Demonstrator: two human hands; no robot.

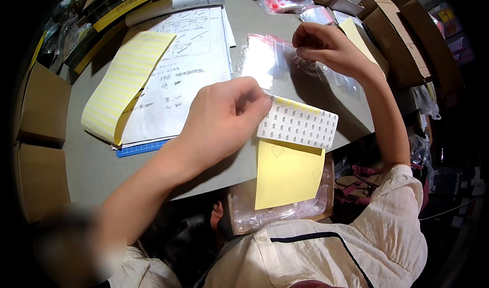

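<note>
Two hands busy: one picking at the sticker sheet (298, 123), one gripping a clear zip bag (270, 59).

I read my left hand (224, 117) as pinching at the sheet's near-left corner, fingers narrow, though I cannot tell whether a sticker is lifted yet. Beyond the sheet, my right hand (326, 46) has its fingers closed on the bag, which looks unlabelled from here. Nearly every sticker remains, so I judge the labelling barely begun. Left of the sheet, yellow label strips (125, 84) lie on the counter (91, 160).

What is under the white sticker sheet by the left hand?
A yellow backing sheet lies under the white sticker sheet and hangs past the table edge. The left hand covers the sheet's left end.
</note>
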